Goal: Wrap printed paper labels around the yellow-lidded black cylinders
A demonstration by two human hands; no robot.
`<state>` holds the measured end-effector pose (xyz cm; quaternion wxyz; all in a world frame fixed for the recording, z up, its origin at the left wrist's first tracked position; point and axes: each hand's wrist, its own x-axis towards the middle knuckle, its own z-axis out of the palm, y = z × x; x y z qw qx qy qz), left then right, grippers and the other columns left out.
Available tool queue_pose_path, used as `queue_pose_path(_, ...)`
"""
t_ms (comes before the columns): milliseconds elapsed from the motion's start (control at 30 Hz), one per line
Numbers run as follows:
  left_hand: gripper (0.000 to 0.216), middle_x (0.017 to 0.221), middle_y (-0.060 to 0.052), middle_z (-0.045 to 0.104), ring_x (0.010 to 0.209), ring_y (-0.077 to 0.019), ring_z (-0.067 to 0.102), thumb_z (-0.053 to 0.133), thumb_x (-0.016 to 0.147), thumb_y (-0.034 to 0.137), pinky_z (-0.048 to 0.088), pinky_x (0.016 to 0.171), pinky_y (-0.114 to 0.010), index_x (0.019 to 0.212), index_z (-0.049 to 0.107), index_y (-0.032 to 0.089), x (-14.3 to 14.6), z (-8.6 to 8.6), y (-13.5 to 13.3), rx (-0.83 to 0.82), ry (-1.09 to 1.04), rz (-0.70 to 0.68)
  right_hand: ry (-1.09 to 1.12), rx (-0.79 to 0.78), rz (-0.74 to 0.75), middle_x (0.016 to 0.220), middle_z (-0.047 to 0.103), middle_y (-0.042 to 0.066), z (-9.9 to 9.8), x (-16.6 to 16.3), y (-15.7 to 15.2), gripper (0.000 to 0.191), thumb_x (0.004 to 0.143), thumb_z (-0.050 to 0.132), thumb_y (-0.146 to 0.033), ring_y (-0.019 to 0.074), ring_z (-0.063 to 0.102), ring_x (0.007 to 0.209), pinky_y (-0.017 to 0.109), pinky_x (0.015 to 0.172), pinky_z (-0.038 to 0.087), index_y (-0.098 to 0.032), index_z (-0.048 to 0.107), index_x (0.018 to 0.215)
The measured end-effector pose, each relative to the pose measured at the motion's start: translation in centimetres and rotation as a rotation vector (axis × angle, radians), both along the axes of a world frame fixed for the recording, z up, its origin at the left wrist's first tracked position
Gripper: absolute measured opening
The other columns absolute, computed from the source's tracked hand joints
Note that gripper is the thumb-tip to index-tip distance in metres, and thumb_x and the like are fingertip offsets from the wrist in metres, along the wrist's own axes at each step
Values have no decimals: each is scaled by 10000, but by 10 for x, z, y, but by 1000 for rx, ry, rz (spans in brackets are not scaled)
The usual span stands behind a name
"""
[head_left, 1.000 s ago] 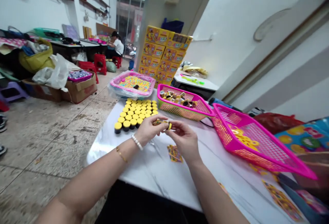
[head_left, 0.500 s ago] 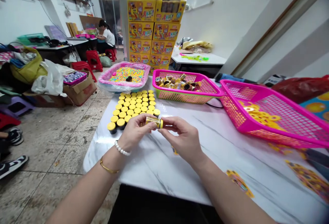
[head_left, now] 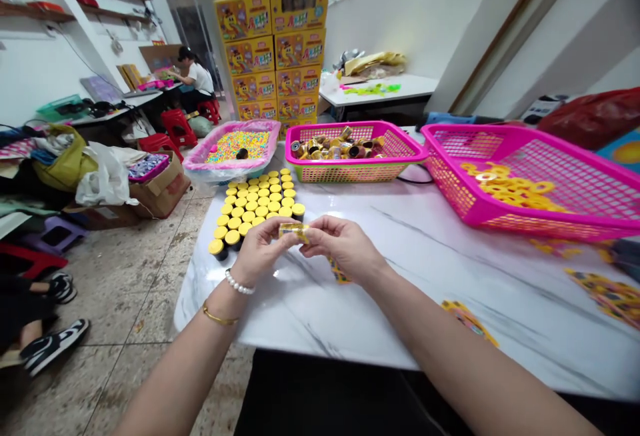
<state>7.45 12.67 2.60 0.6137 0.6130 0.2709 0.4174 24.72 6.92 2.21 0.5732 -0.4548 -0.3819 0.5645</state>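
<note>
My left hand point(head_left: 265, 247) is closed round a small clear plastic tube point(head_left: 291, 229) with a yellow label or band, held sideways above the table. My right hand point(head_left: 347, 246) pinches the tube's right end between thumb and fingers, partly hiding it. Just beyond my left hand, several dark cups with yellow lids point(head_left: 248, 204) stand upright in close rows. A printed yellow card or sticker point(head_left: 340, 272) lies under my right hand, partly covered by it.
Behind the cups stand a pink-lined tub of coloured beads point(head_left: 237, 147), a pink basket of small cups point(head_left: 350, 171) and a larger pink basket of yellow rings point(head_left: 475, 213). Printed pieces point(head_left: 470, 323) lie on the marbled table point(head_left: 310, 319). A person point(head_left: 197, 78) sits far left.
My right fingers have closed in on the tube's right end, covering its yellow end. The camera view has shifted slightly.
</note>
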Motion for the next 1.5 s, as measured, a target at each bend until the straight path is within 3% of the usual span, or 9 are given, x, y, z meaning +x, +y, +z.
queue_pose_path(167,537,681,-29,655,514,-105,571,819,638,616,421,449,-212,793,669,124,7,-8,-3,-316,-84,-88,-23,60,138,869,766,18,3,6,-1,434,659,869,-359,148,734,704,306,655,645,-214,755,1052)
queue_pose_path(367,490,568,5,625,410,-41,480,849,651,547,392,462,-174,803,680,113,3,-13,0,-502,-168,-218,71,97,-20,809,782,4,1,-10,-2,334,521,942,-329,163,744,666,318,628,661,-200,751,764)
queue_pose_path(567,383,443,51,520,324,-19,350,837,715,445,262,391,-159,770,641,120,2,-14,3,-610,-207,-267,87,55,-122,718,765,-6,-5,-22,-3,389,485,957,-344,173,734,558,292,539,653,-180,692,719)
queue_pose_path(700,373,422,60,497,297,-15,298,795,762,455,220,373,-155,745,597,139,2,-16,2,-649,-206,-255,-8,107,-139,681,740,-18,-9,-24,-4,349,566,930,-354,166,732,580,314,599,670,-187,691,757)
queue_pose_path(833,387,424,43,519,295,-13,304,777,779,467,232,366,-155,711,594,132,1,-16,1,-657,-218,-264,-127,214,-137,857,721,-6,-9,-24,-5,320,605,909,-364,150,730,678,359,684,689,-204,762,840)
queue_pose_path(1033,386,450,48,550,310,-7,336,856,697,417,246,374,-139,768,607,131,-1,-17,1,-650,-265,-345,-129,360,-267,820,639,-18,-15,-25,-7,254,601,918,-338,141,700,657,345,594,691,-194,720,669)
queue_pose_path(1200,484,409,57,518,289,-7,315,878,625,509,217,352,-143,696,580,134,1,-17,0,-658,-207,-336,-197,347,-139,897,661,-15,-17,-24,-8,235,688,870,-340,127,713,594,307,571,675,-231,760,865)
queue_pose_path(1333,458,388,52,511,278,-14,315,849,676,509,214,349,-150,680,589,132,2,-16,-2,-675,-183,-325,-244,421,-146,958,618,-7,-16,-21,-7,171,703,856,-334,118,706,572,300,542,662,-221,760,788)
queue_pose_path(1500,491,363,41,487,256,-12,290,740,793,552,222,343,-167,619,591,118,4,-17,-4,-681,-166,-276,-428,337,-100,1044,678,12,-16,-21,-10,310,718,827,-358,125,707,667,300,645,646,-253,735,995)
